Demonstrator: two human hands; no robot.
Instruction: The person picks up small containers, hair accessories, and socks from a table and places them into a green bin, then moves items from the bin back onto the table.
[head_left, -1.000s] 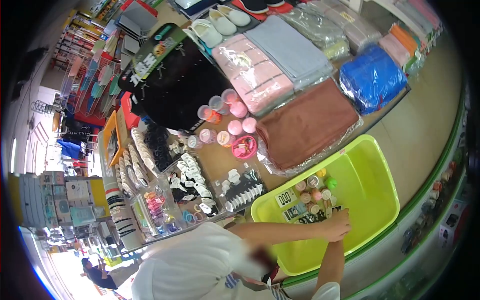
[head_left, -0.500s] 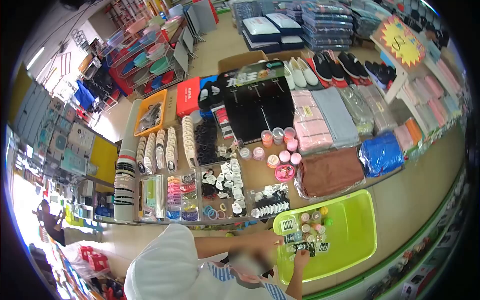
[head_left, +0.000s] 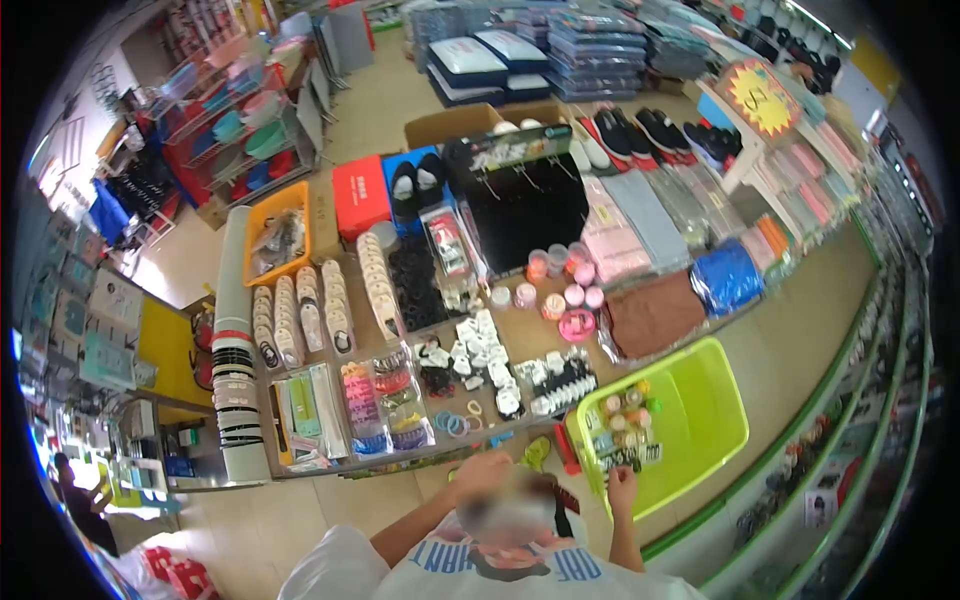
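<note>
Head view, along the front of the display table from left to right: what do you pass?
Stack of bangles → trays of coloured hair ties → black-and-white hair clips → lime green bin, right hand at its near edge.

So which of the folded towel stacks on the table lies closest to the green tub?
The brown towel stack: it lies just above the green tub, while the pink stack and grey stack sit farther back.

Nothing legible for certain: blurred light characters on the black display board (head_left: 527, 150), a faint figure on the orange starburst sign (head_left: 762, 97), partial blue letters across the white shirt (head_left: 520, 570).
</note>
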